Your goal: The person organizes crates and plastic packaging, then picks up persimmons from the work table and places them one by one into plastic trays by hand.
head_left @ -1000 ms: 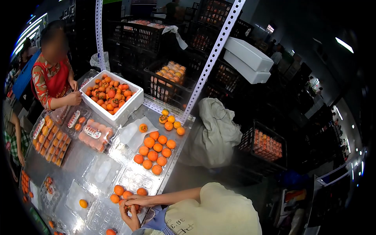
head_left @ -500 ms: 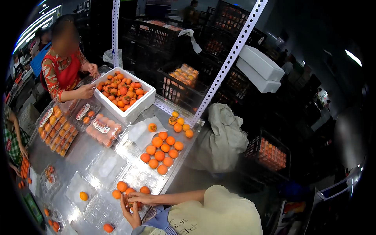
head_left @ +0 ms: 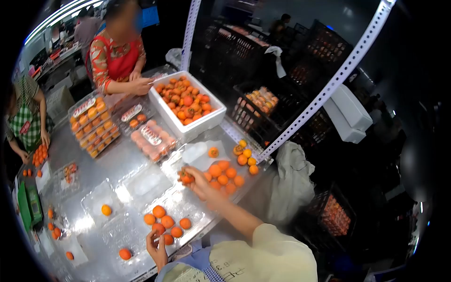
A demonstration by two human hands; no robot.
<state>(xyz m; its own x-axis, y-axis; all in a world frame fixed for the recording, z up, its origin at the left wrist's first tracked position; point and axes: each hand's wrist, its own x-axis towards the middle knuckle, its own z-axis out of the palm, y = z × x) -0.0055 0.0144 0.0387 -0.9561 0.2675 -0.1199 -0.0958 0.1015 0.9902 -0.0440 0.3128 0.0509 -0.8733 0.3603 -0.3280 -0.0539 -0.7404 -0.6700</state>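
Observation:
My right hand (head_left: 199, 184) is closed around an orange persimmon (head_left: 186, 177), raised over the metal table with the calyx side showing. Beside and partly behind that forearm lies a clear tray of persimmons (head_left: 222, 179). Low in the view, my left hand (head_left: 158, 249) has its thumb and fingers apart at the edge of a loose group of persimmons (head_left: 167, 221). Its fingertips are close to one of them; whether they touch it I cannot tell. A single persimmon (head_left: 213, 152) sits on a white sheet beyond my right hand.
A white foam box (head_left: 203, 128) full of persimmons stands at the back, with a person in a red apron (head_left: 120, 61) beside it. Stacked clear packs (head_left: 94, 124) are at the left. A perforated metal post (head_left: 324, 94) rises at the table's right edge.
My right hand has left the near group and moved forward with a persimmon in it. My left hand stays near the group, its fingers now apart. The camera view has shifted.

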